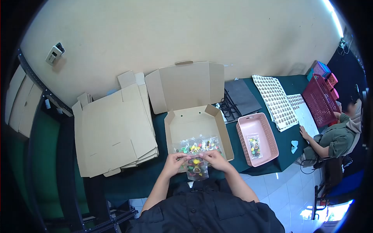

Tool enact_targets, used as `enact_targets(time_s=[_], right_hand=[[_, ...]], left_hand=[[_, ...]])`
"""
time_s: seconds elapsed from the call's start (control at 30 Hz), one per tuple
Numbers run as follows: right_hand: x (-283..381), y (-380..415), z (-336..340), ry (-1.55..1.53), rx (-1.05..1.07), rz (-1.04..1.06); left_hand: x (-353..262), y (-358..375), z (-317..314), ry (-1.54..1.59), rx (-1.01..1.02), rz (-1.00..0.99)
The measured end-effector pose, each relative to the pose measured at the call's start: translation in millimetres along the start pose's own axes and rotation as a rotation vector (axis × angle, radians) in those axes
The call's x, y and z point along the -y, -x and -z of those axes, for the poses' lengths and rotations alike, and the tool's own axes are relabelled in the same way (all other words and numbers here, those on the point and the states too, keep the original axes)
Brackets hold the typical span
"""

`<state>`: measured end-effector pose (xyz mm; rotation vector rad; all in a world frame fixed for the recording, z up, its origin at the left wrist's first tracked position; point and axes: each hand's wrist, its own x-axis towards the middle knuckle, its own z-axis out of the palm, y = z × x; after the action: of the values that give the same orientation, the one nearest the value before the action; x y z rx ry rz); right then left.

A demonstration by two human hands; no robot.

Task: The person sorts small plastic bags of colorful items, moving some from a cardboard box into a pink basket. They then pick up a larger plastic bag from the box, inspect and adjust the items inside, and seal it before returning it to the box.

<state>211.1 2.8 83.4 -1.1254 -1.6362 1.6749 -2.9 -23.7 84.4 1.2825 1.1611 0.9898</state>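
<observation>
My left hand point(175, 163) and my right hand point(217, 160) pinch the top edge of a clear plastic bag point(197, 171) of colourful pieces that look like sweets. It hangs upright in front of my body, at the near edge of an open cardboard box point(187, 121). Inside that box, just beyond my fingers, lie several similar bags point(199, 144) in a row. To the right, a pink plastic basket point(273, 144) holds another such bag point(254, 148).
Flattened cardboard boxes point(112, 132) are stacked on the left. Black paper bags point(243, 97) lie behind the basket. Sticker sheets point(276, 101) and a maroon basket point(319, 99) stand further right. A co-worker point(336, 136) sits at the right end, one hand on a sheet.
</observation>
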Motion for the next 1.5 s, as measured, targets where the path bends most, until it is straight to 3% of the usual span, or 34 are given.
enact_targets(time_s=[0.07, 0.13, 0.2, 0.23, 0.27, 0.33, 0.37, 0.43, 0.5, 0.57, 0.63, 0.7, 0.77, 0.8, 0.83, 0.9, 1.03, 1.23, 1.27, 1.33, 1.37, 1.43, 1.5], right_hand=[[1.0, 4.5, 7.3, 0.009, 0.046, 0.016], [6.8, 5.8, 8.8, 0.020, 0.091, 0.033], [12.9, 5.7, 7.5, 0.036, -0.088, 0.184], [19.0, 5.7, 8.9, 0.037, -0.089, 0.183], [27.4, 5.2, 11.8, 0.077, -0.272, 0.160], [34.5, 0.6, 10.7, 0.053, -0.530, 0.236], [34.6, -2.1, 5.4, 0.057, -0.531, 0.235], [33.3, -6.9, -9.9, 0.294, -0.442, 0.468], [43.7, -5.7, -33.3, 0.292, -0.423, 0.474], [45.7, -7.6, -38.4, 0.292, -0.399, 0.479], [43.7, -12.6, -38.8, 0.336, -0.451, 0.452], [42.5, -16.5, -37.8, 0.356, -0.553, 0.434], [28.0, -22.0, -31.0, 0.047, -0.489, 0.342], [26.1, -22.9, -23.8, 0.057, -0.315, 0.359], [24.6, -20.2, -21.9, 0.057, -0.315, 0.358], [28.8, -14.3, -20.5, -0.183, -0.184, 0.024], [29.4, -11.7, -16.0, -0.218, -0.094, 0.032], [22.8, -4.6, 4.5, -0.113, 0.106, 0.043], [16.7, -4.4, 5.8, -0.111, 0.081, 0.032], [7.8, -8.4, 7.9, -0.107, 0.054, 0.021], [4.8, -11.0, 11.1, -0.259, -0.055, -0.043], [-7.6, -11.9, 22.5, -0.403, -0.191, -0.111], [-28.1, -20.0, 29.3, -0.645, -0.412, -0.234]], left_hand=[[-9.3, 1.1, 5.5, 0.058, 0.137, 0.029], [-19.5, 3.0, 6.2, 0.083, 0.131, 0.076], [-20.9, 0.2, 7.5, 0.107, 0.126, 0.122], [-18.2, -2.9, 8.6, 0.098, 0.010, -0.010], [-16.6, -5.2, 9.1, 0.089, -0.106, -0.143], [-16.2, -7.9, 8.6, 0.094, -0.046, -0.153], [-16.0, -8.1, 7.8, 0.097, 0.012, -0.158], [-25.1, -6.3, -10.6, 0.123, 0.029, -0.132], [-20.9, -5.7, -26.5, 0.111, -0.032, -0.319], [-20.1, 1.3, -32.9, 0.218, -0.027, -0.200], [-19.0, 5.4, -34.9, 0.367, -0.106, -0.050], [-16.6, 6.9, -31.8, 0.323, -0.129, -0.018], [-16.5, 5.9, -27.8, 0.278, -0.144, 0.011], [-17.5, 4.2, -25.8, 0.114, -0.191, -0.065], [-18.1, 3.5, -24.1, -0.051, -0.238, -0.142], [-21.9, 6.5, -21.0, -0.113, -0.273, -0.163], [-12.3, 8.9, -15.0, -0.147, -0.320, -0.215], [-2.8, 10.7, 3.4, -0.046, -0.070, -0.106], [-1.5, 11.6, 6.0, -0.045, -0.073, -0.103], [-2.0, 12.1, 8.6, 0.064, 0.040, 0.100], [-3.8, 12.6, 6.8, 0.067, 0.044, 0.099], [-15.6, 11.6, -5.2, 0.131, -0.015, -0.109], [-14.3, 11.5, -4.1, -0.017, 0.098, -0.142]])
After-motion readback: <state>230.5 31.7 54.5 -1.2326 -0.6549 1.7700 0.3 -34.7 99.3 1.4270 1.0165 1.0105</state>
